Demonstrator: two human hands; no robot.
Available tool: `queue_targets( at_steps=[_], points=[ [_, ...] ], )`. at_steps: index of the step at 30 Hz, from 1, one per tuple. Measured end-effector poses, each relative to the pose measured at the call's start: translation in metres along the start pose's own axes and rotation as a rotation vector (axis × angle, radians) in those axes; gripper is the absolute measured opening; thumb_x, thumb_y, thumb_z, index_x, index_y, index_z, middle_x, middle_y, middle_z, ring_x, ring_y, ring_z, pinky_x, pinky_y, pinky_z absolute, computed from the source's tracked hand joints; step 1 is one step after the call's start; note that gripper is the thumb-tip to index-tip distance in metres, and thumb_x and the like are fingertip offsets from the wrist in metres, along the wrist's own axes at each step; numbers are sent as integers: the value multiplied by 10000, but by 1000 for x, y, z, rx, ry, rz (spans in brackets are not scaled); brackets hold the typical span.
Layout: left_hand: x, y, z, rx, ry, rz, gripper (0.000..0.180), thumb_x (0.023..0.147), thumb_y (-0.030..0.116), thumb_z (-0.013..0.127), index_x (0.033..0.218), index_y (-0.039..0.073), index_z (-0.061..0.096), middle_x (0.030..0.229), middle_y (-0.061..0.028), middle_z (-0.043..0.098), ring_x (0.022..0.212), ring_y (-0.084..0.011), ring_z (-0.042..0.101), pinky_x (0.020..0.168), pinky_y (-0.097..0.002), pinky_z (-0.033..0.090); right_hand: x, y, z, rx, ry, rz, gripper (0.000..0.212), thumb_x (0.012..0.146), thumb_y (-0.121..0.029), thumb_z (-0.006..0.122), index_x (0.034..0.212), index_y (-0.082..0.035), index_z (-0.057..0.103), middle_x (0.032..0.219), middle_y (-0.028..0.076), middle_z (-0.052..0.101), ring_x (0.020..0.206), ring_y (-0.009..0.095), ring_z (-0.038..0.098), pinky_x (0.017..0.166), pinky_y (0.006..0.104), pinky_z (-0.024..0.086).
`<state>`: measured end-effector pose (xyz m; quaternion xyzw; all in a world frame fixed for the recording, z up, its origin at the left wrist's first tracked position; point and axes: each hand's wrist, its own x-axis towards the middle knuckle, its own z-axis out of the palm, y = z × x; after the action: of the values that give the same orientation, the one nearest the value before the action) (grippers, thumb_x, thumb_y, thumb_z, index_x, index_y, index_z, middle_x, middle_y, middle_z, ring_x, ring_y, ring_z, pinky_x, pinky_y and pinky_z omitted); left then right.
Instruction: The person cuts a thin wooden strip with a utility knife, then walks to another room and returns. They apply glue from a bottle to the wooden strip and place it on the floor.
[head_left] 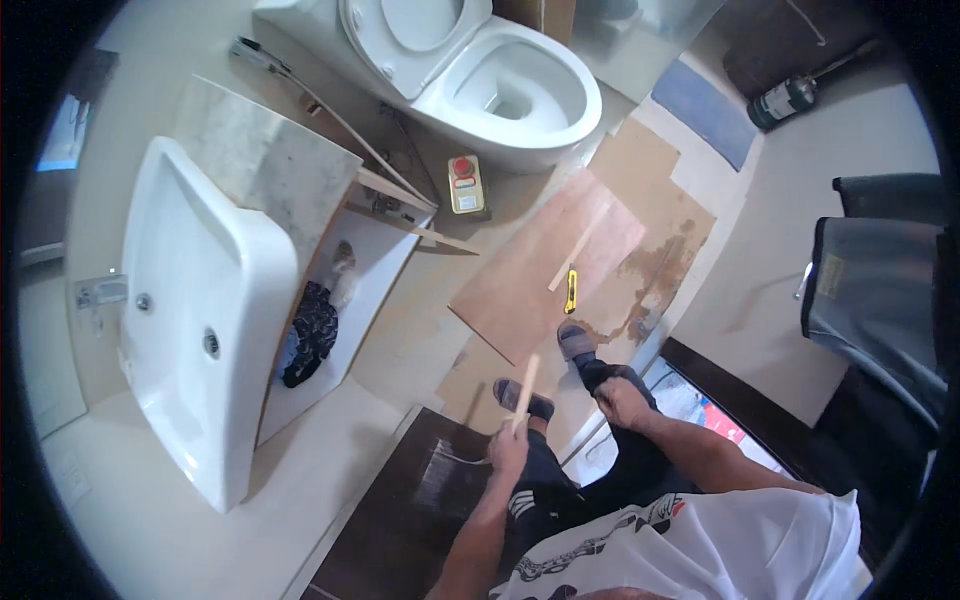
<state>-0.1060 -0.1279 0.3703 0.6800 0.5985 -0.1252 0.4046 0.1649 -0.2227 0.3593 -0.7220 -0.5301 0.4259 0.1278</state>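
My left hand grips a narrow pale wooden strip near its lower end, and the strip points up and away from me. My right hand rests by my right knee with the fingers curled in; whether anything is inside them is hidden. On the floor ahead lies a reddish plywood sheet. Another thin wooden strip lies across that sheet. Beside it is a yellow utility knife, just beyond my right foot and out of both hands.
At left, a white washbasin tops an open cabinet with dark cloth inside. A white toilet stands ahead, near a yellow tin with a red cap. Stained cardboard covers the floor; a gas canister lies far right.
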Motion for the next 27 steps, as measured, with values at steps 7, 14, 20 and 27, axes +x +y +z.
queue_targets(
  at_steps=[7, 14, 20, 27],
  points=[
    [-119, 169, -107, -334, -25, 225, 238, 827, 241, 691, 917, 25, 644, 787, -166, 654, 772, -325, 664, 678, -383, 509, -63, -124, -84, 1251, -298, 418, 416, 910, -225, 602, 1262, -27, 503, 1163, 91, 592, 961, 156, 602, 827, 297, 506],
    [-196, 207, -160, -174, -108, 471, 259, 861, 236, 625, 947, -8, 617, 819, -237, 632, 793, -398, 641, 671, -442, 508, -137, -199, -201, 1231, -495, 5, 407, 907, -102, 532, 1306, -33, 487, 1139, 43, 594, 1021, 110, 540, 872, 268, 447],
    [-201, 210, -181, -177, -192, 790, 323, 925, 222, 497, 1115, -31, 567, 932, -240, 623, 847, -412, 607, 695, -460, 482, -176, -253, -251, 1052, -70, -266, 214, 853, -119, 653, 1034, -6, 638, 936, 62, 641, 837, 145, 603, 749, 263, 486],
    [-222, 241, -187, -296, -143, 978, 278, 965, 220, 454, 875, 2, 601, 755, -156, 580, 677, -336, 573, 604, -422, 446, -226, -274, -231, 1196, 414, -10, 196, 837, -79, 681, 990, 40, 658, 865, 62, 667, 749, 111, 621, 651, 259, 519]
  ],
)
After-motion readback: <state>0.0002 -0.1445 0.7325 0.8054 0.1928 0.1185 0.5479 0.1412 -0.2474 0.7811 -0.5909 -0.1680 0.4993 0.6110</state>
